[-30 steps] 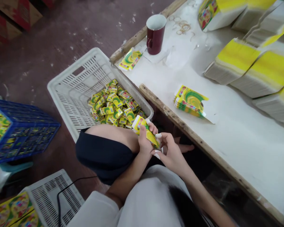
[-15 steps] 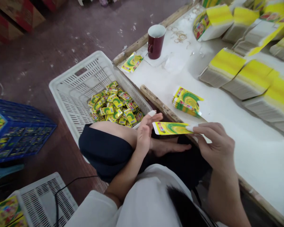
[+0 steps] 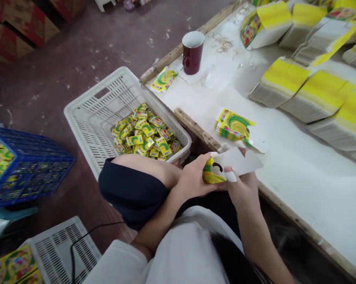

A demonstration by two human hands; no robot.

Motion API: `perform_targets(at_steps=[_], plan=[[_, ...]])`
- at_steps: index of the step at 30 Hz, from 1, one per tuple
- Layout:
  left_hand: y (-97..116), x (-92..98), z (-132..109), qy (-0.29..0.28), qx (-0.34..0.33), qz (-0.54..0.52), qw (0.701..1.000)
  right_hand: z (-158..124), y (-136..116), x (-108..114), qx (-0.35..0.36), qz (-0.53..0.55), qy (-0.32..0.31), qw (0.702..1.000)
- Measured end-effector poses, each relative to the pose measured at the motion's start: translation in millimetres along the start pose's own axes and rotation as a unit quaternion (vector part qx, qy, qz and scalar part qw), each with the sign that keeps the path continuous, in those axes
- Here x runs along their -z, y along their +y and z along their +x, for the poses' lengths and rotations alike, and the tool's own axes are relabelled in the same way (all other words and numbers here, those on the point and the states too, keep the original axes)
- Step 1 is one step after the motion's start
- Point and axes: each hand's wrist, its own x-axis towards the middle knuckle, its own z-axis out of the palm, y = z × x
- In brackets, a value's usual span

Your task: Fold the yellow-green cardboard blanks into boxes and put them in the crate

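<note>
Both hands hold a small yellow-and-green carton [image 3: 214, 173] over my lap, close to the table's wooden edge. Its white inner flap [image 3: 244, 161] stands unfolded toward the right. My left hand [image 3: 192, 177] is closed around the carton's left end. My right hand [image 3: 244, 189] grips it near the flap, with a white covering on one fingertip. Just beyond my hands, a short stack of flat cartons [image 3: 235, 125] lies on the white table [image 3: 308, 181].
A white plastic crate [image 3: 86, 114] with many small packed cartons [image 3: 148, 132] stands left of the table. A maroon mug [image 3: 192, 55] sits near the table's far edge. Rows of carton stacks [image 3: 284, 79] fill the right side. A blue crate [image 3: 44, 165] stands at left.
My right hand has brought the flat carton left and down to my lap. My left hand, open before, has closed on it. The carton now shows its white inner side.
</note>
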Motion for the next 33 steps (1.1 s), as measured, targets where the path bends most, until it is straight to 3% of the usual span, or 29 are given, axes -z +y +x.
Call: perform_targets(at_steps=[3, 6, 8, 11, 14, 16, 18, 22, 27, 33], plan=[[-5, -3.1, 0, -0.008, -0.005, -0.024, 1.000, 3, 5, -3, -0.128, 0.117, -0.123, 0.977], [-9, -5.8, 0, -0.021, -0.022, -0.011, 0.999, 10, 7, 2, -0.163, 0.126, -0.176, 0.962], [-11, -7.3, 0, -0.028, -0.029, 0.005, 0.999, 14, 7, 6, -0.140, 0.092, -0.172, 0.971], [-14, -9.6, 1, -0.036, 0.001, 0.015, 0.999, 13, 6, 9, -0.025, -0.028, -0.150, 0.988], [-17, -12.9, 3, -0.033, 0.027, 0.003, 0.999, 6, 3, 10, 0.099, -0.175, -0.181, 0.963], [-19, -14.6, 4, -0.005, 0.009, -0.015, 1.000, 3, 4, 11, 0.151, -0.230, -0.210, 0.938], [-18, -14.0, 6, 0.038, -0.011, -0.018, 0.999, 3, 5, 14, 0.186, -0.249, -0.202, 0.929], [-13, -5.2, 5, 0.063, -0.013, 0.045, 0.997, 8, 9, 21, 0.217, -0.266, -0.156, 0.926], [-9, 3.2, 1, 0.070, 0.007, 0.045, 0.997, 13, 6, 29, 0.206, -0.300, -0.248, 0.898], [-1, 5.0, -1, 0.000, 0.023, 0.035, 0.999, 29, -20, 51, 0.172, -0.276, -0.367, 0.872]])
